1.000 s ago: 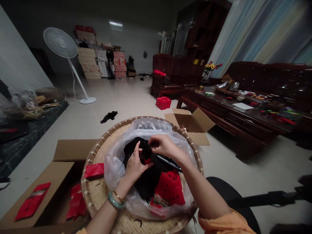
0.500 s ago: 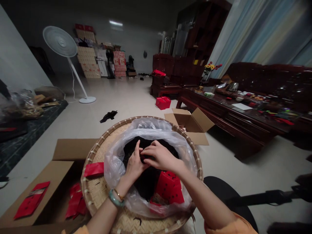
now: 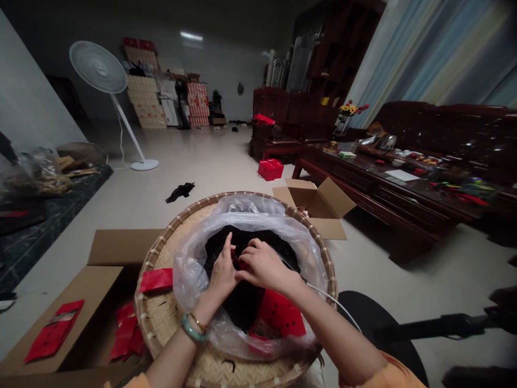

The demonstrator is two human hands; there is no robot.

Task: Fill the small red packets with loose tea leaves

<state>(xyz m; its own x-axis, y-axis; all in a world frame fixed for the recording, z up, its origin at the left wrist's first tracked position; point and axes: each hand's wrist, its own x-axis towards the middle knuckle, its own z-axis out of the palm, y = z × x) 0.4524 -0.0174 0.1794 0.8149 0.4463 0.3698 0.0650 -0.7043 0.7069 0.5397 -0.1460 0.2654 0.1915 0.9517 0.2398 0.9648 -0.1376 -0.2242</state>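
Observation:
Inside an open clear plastic bag (image 3: 188, 264) lies a dark mass of loose black material (image 3: 242, 307), its exact kind too dark to make out. Over it, my left hand (image 3: 223, 272) curls around a small red packet (image 3: 241, 264), mostly hidden by my fingers. My right hand (image 3: 264, 264) bends its fingers and thumb onto that packet from the other side. A slim metallic tool (image 3: 286, 262) is partly covered behind my right hand. Printed red packets (image 3: 278, 315) rest in the bag's near right part.
The bag sits on a round woven bamboo tray (image 3: 161, 318), with another red packet (image 3: 156, 280) at its left. A cardboard box (image 3: 95, 291) holding red packets stands left; another open box (image 3: 323, 210) lies beyond. A black stand arm (image 3: 428, 327) reaches in from the right.
My right hand first pinched black material above the bag, then came down and left to the red packet at my left hand. My left hand has stayed almost in place.

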